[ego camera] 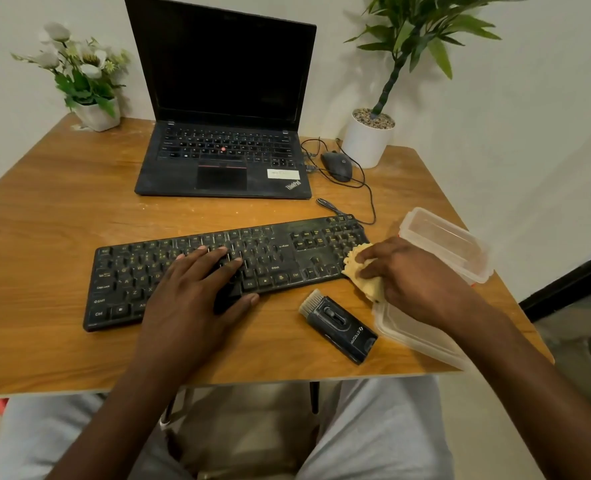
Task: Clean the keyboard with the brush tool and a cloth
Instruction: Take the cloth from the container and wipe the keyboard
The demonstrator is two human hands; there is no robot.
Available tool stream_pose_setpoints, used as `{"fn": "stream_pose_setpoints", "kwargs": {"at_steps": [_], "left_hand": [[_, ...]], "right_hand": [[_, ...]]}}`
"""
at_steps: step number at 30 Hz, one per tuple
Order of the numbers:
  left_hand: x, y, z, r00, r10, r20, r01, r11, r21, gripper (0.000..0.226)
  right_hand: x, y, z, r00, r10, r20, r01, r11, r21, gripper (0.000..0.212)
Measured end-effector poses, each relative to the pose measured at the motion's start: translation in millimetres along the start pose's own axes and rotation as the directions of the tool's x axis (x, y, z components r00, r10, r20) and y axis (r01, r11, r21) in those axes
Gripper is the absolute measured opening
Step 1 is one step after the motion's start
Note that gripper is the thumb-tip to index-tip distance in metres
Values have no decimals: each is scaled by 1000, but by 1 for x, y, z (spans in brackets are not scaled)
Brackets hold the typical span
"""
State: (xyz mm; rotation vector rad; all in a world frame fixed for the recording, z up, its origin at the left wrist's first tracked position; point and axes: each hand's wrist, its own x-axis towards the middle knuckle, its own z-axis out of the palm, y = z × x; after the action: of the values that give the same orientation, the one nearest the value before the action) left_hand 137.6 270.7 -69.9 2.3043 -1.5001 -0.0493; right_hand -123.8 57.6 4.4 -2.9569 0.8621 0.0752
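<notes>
Keyboard (280, 258): black, flat on the wooden table (62, 209), right end angled away from the person; cable leaving from its far right corner.
Left hand (197, 289): laid flat over the keyboard's middle keys, fingers straight and spread, thumb along the keyboard's near edge; nothing gripped.
Right hand (411, 275): at the keyboard's right end, fingers curled round the cloth and bunching it.
Cloth (354, 259): yellow, crumpled, pressed against the keyboard's near right corner, touching the number-pad keys.
Brush tool (339, 323): black, lying free on the table just in front of the keyboard's right part, pale bristles pointing toward the keyboard; held by neither hand.
Clear plastic container (449, 244): just right of the keyboard, beyond the right hand.
Clear lid (418, 336): right of the keyboard and nearer the person, partly under the right wrist.
Laptop (224, 98): open, screen dark, behind the keyboard.
Mouse (337, 164): behind the keyboard's right end, corded.
Flower pot (96, 114): far behind the keyboard's left end.
Plant pot (366, 143): white, far behind the keyboard's right end.
</notes>
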Motion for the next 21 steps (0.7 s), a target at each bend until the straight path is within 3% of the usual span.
{"fn": "stream_pose_setpoints", "kwargs": {"at_steps": [6, 17, 21], "left_hand": [[0, 2, 0, 1000, -8, 17, 8, 1000, -6, 79], [-1, 0, 0, 1000, 3, 2, -3, 1000, -11, 80], [-1, -1, 1, 1000, 16, 4, -16, 1000, -14, 82]], "right_hand": [[22, -5, -14, 967, 197, -164, -194, 980, 34, 53], [10, -26, -8, 971, 237, 17, -236, 971, -41, 54], [13, -23, -24, 956, 292, -33, -293, 956, -26, 47]]}}
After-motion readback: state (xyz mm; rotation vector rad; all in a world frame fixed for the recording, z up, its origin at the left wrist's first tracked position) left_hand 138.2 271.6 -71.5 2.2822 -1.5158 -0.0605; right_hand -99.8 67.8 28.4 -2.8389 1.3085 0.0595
